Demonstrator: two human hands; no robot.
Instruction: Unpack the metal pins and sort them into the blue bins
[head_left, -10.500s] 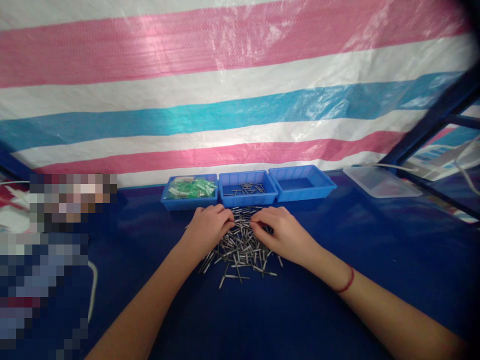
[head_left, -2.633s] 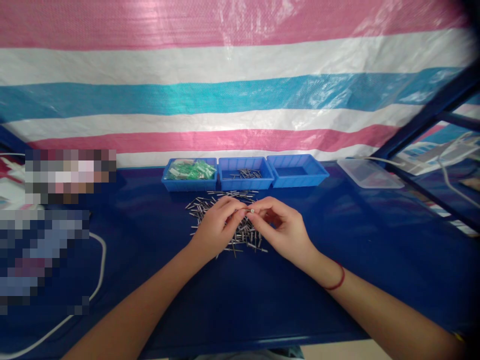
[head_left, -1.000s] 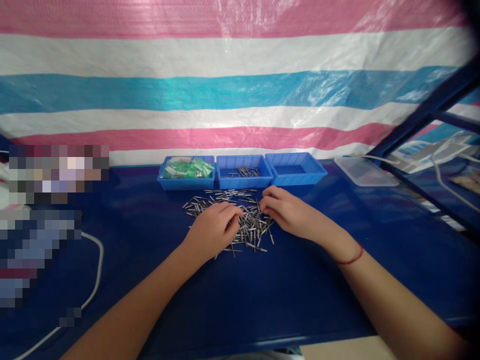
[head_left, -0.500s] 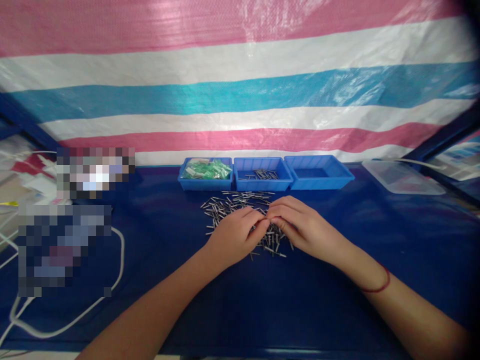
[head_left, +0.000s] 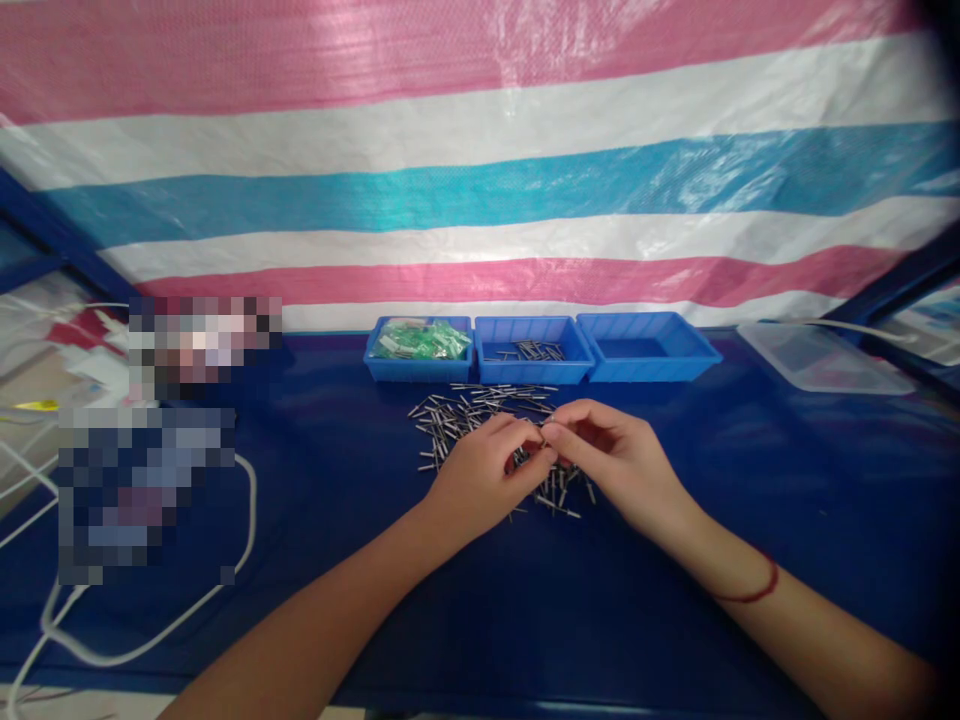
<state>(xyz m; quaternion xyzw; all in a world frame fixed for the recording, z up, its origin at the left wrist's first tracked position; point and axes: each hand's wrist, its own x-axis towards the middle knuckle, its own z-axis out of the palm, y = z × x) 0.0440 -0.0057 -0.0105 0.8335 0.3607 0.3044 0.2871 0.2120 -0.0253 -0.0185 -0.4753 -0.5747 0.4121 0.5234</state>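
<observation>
A loose pile of metal blind rivets (head_left: 450, 425) with thin shanks lies on the blue tabletop. My left hand (head_left: 495, 465) is over the front of the pile, thumb and forefinger closed in a pinch. Against its fingertips, my right hand (head_left: 615, 455) also pinches, with a dark red band around that wrist. A small sliver of metal, seemingly a rivet, shows where the fingertips meet; the fingers cover most of it. Behind the pile, the middle blue bin (head_left: 534, 367) contains several more rivets.
The left blue bin (head_left: 418, 370) holds green-and-clear plastic packets. A third blue bin (head_left: 652, 368) stands at the right, beside a clear plastic lid (head_left: 825, 360). A white cable (head_left: 251, 520) loops on the left near blurred items. A striped sheet (head_left: 480, 200) hangs behind.
The view has shifted slightly, so the bins and pile sit a little further right. My right hand's fingers have changed their pinch, with the thumb now straighter; the fingertips stay together.
</observation>
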